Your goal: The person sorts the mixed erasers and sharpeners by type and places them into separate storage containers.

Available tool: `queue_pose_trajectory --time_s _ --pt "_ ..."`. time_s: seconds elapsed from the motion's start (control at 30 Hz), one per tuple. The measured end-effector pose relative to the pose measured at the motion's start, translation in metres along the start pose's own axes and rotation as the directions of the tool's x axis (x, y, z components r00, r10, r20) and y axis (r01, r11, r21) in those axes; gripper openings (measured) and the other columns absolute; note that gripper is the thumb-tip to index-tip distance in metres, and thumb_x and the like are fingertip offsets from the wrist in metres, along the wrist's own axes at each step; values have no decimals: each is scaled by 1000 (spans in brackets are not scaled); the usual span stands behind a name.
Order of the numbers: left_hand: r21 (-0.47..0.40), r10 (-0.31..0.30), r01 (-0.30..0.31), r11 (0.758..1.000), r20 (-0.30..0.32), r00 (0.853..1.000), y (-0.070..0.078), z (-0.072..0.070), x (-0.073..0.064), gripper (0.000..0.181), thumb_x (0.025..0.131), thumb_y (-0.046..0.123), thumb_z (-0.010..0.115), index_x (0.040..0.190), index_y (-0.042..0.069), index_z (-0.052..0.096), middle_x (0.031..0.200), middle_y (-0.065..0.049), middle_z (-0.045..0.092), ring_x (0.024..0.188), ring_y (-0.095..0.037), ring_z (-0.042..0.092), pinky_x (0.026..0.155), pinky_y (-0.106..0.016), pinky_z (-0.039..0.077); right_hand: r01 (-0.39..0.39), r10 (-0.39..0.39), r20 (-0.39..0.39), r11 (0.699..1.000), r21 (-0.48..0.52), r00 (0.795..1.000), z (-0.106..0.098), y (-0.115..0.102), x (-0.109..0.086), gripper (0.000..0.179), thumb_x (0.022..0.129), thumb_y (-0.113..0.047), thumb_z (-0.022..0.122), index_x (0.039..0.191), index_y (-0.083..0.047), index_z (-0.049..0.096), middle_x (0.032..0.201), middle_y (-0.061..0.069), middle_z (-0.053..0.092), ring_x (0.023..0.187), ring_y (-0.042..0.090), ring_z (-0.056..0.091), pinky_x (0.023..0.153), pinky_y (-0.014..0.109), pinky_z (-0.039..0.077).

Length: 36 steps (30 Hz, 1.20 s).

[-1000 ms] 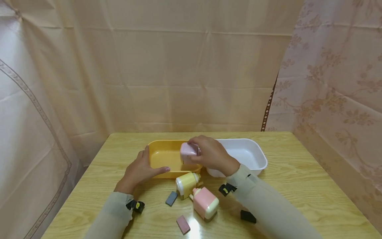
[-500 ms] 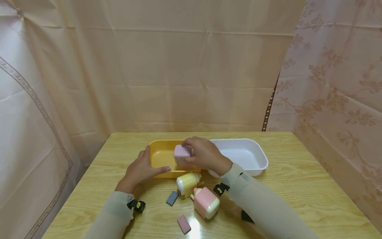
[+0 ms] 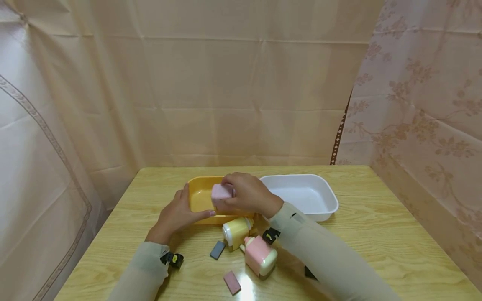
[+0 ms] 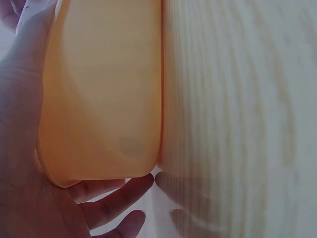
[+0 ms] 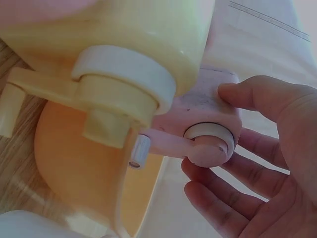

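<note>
My right hand (image 3: pixel 250 194) grips a pale pink hand-crank pencil sharpener (image 3: pixel 221 195) over the orange-yellow tray (image 3: pixel 200 200). Its white collar and crank arm (image 5: pixel 171 144) show in the right wrist view, with my thumb on one side and fingers on the other. At the tray's left end, my left hand (image 3: pixel 175 217) holds the corner, thumb along the near rim and fingers against the end wall (image 4: pixel 104 124). In front of the tray lie a yellow pencil sharpener (image 3: pixel 236 232) with a white base and a pink-and-cream one (image 3: pixel 260 256).
A white tray (image 3: pixel 308 196) stands to the right of the yellow one. Nearer on the wooden table lie a grey-blue eraser-like block (image 3: pixel 217 250), a pink one (image 3: pixel 232 282) and a black one (image 3: pixel 309 274), partly behind my right sleeve. Curtains hang around the table.
My right hand has moved left with the pale pink pencil sharpener, further over the yellow tray, uncovering more of the white tray. The left hand has stayed on the tray's left end.
</note>
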<state>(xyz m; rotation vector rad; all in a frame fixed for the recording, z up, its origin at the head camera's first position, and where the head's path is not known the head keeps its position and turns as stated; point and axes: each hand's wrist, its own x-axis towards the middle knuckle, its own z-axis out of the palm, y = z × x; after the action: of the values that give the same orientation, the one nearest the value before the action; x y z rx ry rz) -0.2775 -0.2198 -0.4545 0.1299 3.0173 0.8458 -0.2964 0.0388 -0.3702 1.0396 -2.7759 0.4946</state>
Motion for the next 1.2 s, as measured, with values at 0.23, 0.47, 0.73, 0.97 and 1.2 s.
queue_pose_trajectory --time_s 0.23,0.47,0.73,0.97,1.2 --pt "2 2 -2 1000 3 1000 1 -1 0 142 63 95 66 167 20 6 151 -16 43 105 -28 60 79 -43 50 19 -19 11 999 31 1000 2 -5 10 42 87 -31 81 124 -14 69 113 -1 73 91 12 64 82 31 54" --pt "-6 2 -2 1000 9 1000 1 -1 -1 142 64 95 65 167 20 3 153 -17 40 117 -34 60 90 -54 53 13 -16 41 997 73 999 3 -9 17 41 87 -26 82 122 -11 68 106 -2 71 86 12 62 77 26 52" --pt "-11 7 -7 1000 11 1000 2 -2 -2 143 64 95 65 167 17 3 153 -18 39 118 -36 60 95 -58 52 8 -12 61 998 68 998 5 -11 22 36 86 -25 83 117 -12 70 102 -3 71 85 13 61 75 25 51" --pt "-12 -1 1 1000 22 1000 3 -2 -3 144 65 95 65 167 16 1 157 -19 36 127 -40 57 101 -62 49 -24 18 91 998 62 996 7 -15 29 32 87 -29 82 112 -15 68 96 -6 68 82 12 60 71 25 51" --pt "-25 2 -1 1000 18 1000 2 -2 -2 143 65 94 65 167 18 2 155 -19 38 127 -39 57 102 -63 49 -58 47 137 995 84 989 14 -17 38 28 85 -31 85 100 -16 66 88 -6 65 79 14 59 70 25 50"
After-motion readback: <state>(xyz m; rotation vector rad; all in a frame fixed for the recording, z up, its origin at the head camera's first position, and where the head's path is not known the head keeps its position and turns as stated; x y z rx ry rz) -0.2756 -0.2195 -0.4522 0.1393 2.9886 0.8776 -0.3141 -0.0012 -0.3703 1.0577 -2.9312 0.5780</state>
